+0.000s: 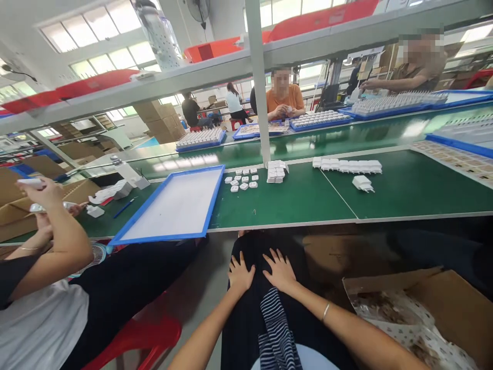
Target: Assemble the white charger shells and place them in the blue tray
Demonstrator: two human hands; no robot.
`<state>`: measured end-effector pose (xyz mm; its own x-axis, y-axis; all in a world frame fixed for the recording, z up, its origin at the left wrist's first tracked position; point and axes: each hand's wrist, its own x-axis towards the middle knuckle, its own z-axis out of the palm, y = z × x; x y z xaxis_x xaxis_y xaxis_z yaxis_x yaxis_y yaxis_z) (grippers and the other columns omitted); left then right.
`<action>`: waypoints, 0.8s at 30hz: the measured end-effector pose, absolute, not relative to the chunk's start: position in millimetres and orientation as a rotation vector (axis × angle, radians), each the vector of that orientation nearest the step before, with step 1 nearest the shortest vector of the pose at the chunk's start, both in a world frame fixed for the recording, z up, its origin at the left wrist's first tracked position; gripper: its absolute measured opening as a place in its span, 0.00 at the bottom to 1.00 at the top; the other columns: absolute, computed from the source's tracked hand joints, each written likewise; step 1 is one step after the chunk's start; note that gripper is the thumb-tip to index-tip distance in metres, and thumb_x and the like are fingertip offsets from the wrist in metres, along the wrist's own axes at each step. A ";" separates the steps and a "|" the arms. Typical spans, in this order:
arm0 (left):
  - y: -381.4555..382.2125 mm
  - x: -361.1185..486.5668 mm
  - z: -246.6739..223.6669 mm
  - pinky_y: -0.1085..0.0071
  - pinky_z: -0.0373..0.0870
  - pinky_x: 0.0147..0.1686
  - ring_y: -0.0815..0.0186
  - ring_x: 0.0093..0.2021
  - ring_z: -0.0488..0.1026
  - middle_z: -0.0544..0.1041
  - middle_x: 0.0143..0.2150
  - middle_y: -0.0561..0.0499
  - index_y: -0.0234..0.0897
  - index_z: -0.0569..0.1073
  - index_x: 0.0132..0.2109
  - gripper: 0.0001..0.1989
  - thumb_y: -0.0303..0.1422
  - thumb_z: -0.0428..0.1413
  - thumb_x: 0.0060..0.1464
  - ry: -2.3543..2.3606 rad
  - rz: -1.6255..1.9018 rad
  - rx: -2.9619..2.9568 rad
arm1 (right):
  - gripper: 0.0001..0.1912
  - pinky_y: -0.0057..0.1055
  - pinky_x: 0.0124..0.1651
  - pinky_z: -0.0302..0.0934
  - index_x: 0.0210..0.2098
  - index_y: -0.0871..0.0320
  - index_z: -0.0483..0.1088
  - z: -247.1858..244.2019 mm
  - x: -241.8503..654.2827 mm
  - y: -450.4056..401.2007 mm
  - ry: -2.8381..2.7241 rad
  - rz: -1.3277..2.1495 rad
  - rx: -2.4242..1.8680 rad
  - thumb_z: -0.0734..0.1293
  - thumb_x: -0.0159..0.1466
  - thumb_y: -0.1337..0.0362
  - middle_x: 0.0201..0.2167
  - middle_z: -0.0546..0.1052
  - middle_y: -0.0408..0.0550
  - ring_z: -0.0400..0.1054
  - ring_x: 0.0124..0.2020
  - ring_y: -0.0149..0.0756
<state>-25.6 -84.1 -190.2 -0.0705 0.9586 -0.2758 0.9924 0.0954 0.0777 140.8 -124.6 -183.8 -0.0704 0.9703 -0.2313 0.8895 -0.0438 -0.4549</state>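
Observation:
My left hand (241, 273) lies flat on my dark trousers with its fingers spread, holding nothing. Beside it, my right hand (280, 271) also rests open on my lap, fingers apart. Striped dark cloth (275, 318) hangs between my forearms. On the green table (296, 205) above my knees are several small white square pieces (244, 179) in loose rows. To their right sits a stacked block of white pieces (276, 172). Farther right stands a row of white plug adapters (348, 165), with one white adapter (362, 183) lying apart, its pins showing.
A blue-rimmed tray (173, 205) overhangs the table edge at left. A co-worker's hand (46, 194) holds a white piece there. An open cardboard box (442, 303) stands low on the right. A shelf post (258, 82) rises ahead, and a red stool (154, 329) is at left.

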 end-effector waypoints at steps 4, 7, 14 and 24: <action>-85.0 -18.5 -178.3 0.44 0.64 0.59 0.49 0.63 0.63 0.61 0.67 0.40 0.39 0.60 0.65 0.29 0.44 0.54 0.62 2.116 -0.175 1.981 | 0.31 0.56 0.69 0.40 0.68 0.51 0.56 -179.3 146.5 -127.6 -2.047 0.736 -2.026 0.62 0.67 0.54 0.73 0.49 0.52 0.39 0.73 0.54; -86.7 -16.6 -168.5 0.46 0.66 0.57 0.51 0.61 0.66 0.64 0.64 0.40 0.37 0.64 0.63 0.25 0.41 0.54 0.62 2.103 -0.188 2.006 | 0.30 0.59 0.67 0.46 0.67 0.53 0.57 -173.0 153.8 -131.2 -2.064 0.705 -2.003 0.64 0.68 0.55 0.72 0.52 0.53 0.46 0.71 0.54; -91.5 -13.2 -146.0 0.50 0.71 0.53 0.54 0.56 0.70 0.69 0.60 0.41 0.36 0.67 0.59 0.22 0.39 0.55 0.62 2.045 -0.309 2.106 | 0.25 0.57 0.62 0.56 0.62 0.56 0.63 -158.0 165.8 -142.2 -2.134 0.640 -1.951 0.66 0.68 0.57 0.65 0.62 0.55 0.60 0.63 0.51; -82.0 -7.5 -104.2 0.55 0.74 0.49 0.58 0.51 0.73 0.72 0.55 0.43 0.34 0.69 0.56 0.19 0.38 0.55 0.62 1.740 -0.404 2.352 | 0.20 0.49 0.55 0.65 0.58 0.58 0.66 -130.9 195.2 -127.4 -2.306 0.615 -1.891 0.65 0.68 0.58 0.58 0.69 0.54 0.68 0.55 0.45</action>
